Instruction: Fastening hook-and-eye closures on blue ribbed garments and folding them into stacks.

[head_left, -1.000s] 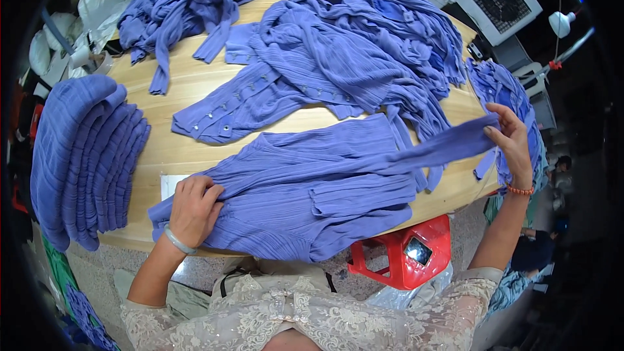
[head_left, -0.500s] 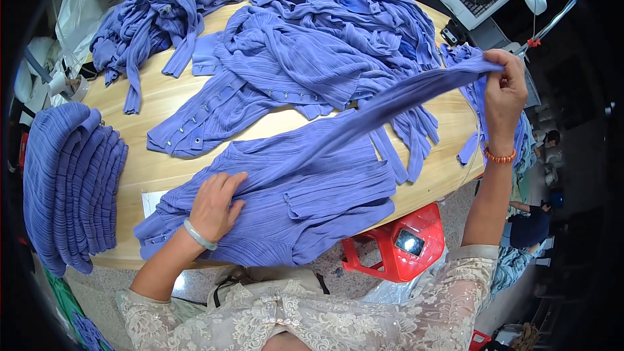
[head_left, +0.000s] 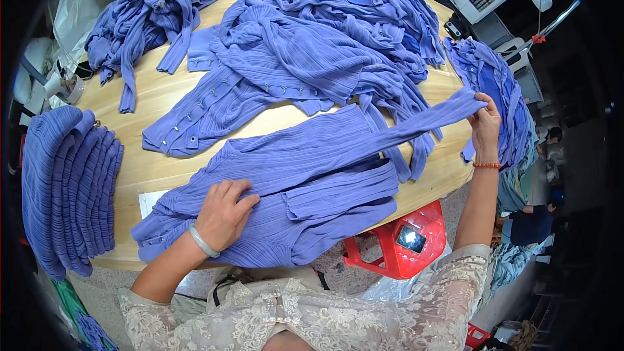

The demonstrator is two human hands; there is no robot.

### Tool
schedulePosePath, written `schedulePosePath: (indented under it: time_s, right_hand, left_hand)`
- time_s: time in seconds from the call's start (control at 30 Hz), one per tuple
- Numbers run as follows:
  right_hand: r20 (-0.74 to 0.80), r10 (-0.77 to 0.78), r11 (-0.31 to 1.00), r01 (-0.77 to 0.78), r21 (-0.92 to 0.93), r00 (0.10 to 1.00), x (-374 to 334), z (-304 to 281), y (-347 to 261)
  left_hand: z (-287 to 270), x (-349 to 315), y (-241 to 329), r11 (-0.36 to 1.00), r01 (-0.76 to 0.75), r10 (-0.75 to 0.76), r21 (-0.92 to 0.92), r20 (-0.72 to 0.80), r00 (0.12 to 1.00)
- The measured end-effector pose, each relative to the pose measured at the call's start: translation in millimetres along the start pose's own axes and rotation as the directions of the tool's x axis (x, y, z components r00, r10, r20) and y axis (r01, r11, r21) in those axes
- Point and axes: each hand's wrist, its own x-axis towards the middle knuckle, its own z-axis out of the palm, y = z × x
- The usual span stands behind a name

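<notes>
A blue-purple ribbed top (head_left: 266, 224) lies spread on the wooden table in front of me, one sleeve folded across its body. My left hand (head_left: 225, 214) rests on it near the shoulder, palm down with the fingers lightly bent and spread. Off to the right, my right hand (head_left: 485, 117) pinches the cuff end of the other sleeve (head_left: 396, 131). That sleeve is stretched out toward the right, its outer end raised above the tabletop. Part of a white sheet (head_left: 149, 203) shows from beneath the top's left side.
A stack of folded tops (head_left: 71, 188) stands at the table's left edge. Loose tops (head_left: 312, 52) are heaped across the far side, and more cloth (head_left: 497, 97) hangs at the right. A red stool (head_left: 406, 247) with a phone (head_left: 411, 239) stands by the near edge.
My right hand has come down and slightly left, lowering the stretched sleeve closer to the top. My left hand has shifted a little to the right on the cloth.
</notes>
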Motion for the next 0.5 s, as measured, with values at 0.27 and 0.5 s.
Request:
schedulePosePath:
  time_s: [0.27,0.5]
  right_hand:
    - [0.477,-0.426,0.855,0.514,-0.065,0.769,-79,99,-28]
    - [0.759,-0.440,0.718,0.696,-0.023,0.480,-203,224,28]
  left_hand:
    - [-7,-16,10,0.999,0.035,-0.036,0.019,0.056,0.998]
    - [-17,-40,25,0.991,0.136,-0.136,0.022,0.015,0.991]
